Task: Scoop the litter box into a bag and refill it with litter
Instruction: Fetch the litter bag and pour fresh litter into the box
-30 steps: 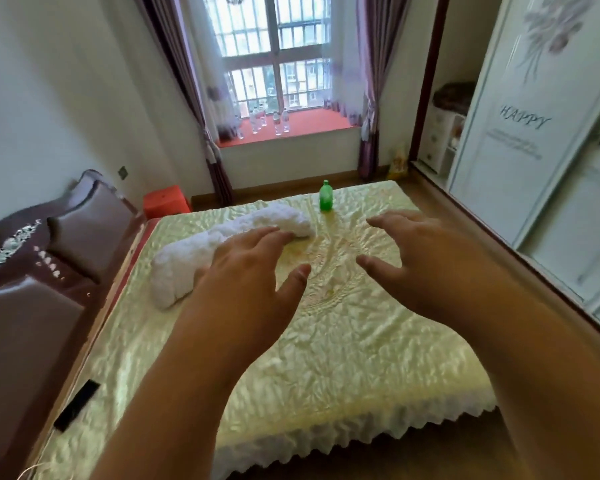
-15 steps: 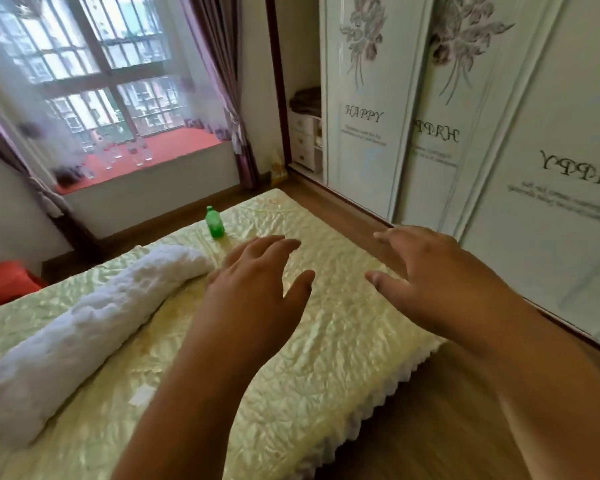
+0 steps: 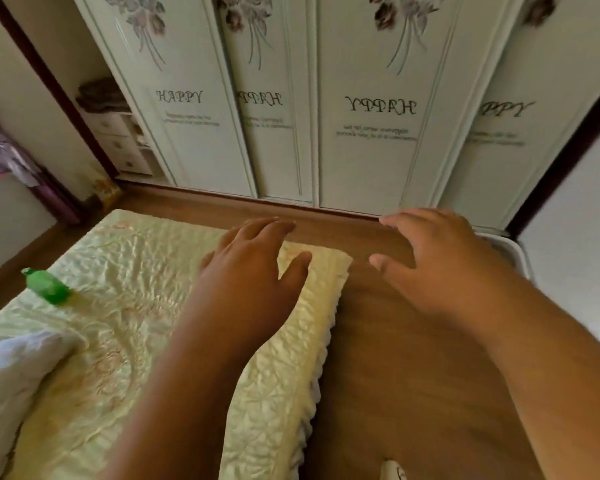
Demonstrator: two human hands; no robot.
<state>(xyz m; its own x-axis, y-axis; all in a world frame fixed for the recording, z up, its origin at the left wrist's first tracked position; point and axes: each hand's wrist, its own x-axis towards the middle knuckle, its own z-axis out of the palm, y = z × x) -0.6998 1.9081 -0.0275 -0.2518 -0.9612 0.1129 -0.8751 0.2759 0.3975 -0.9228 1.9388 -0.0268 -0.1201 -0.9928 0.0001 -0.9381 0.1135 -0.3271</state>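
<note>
My left hand (image 3: 253,271) is held out in front of me over the corner of the bed, fingers spread, holding nothing. My right hand (image 3: 437,261) hovers over the wooden floor beside the bed, fingers apart and empty too. A white rounded plastic rim (image 3: 515,251) shows on the floor at the right, behind my right wrist; I cannot tell what it belongs to. No bag, scoop or litter is in view.
A bed with a pale yellow quilted cover (image 3: 125,334) fills the lower left, with a green bottle (image 3: 47,287) and a rolled white blanket (image 3: 11,372) on it. White wardrobe doors (image 3: 368,126) stand ahead. A strip of wooden floor (image 3: 388,375) runs between bed and wardrobe.
The view has swung right, from the window and bed to the wardrobe and floor. Both hands stay raised, open and empty.
</note>
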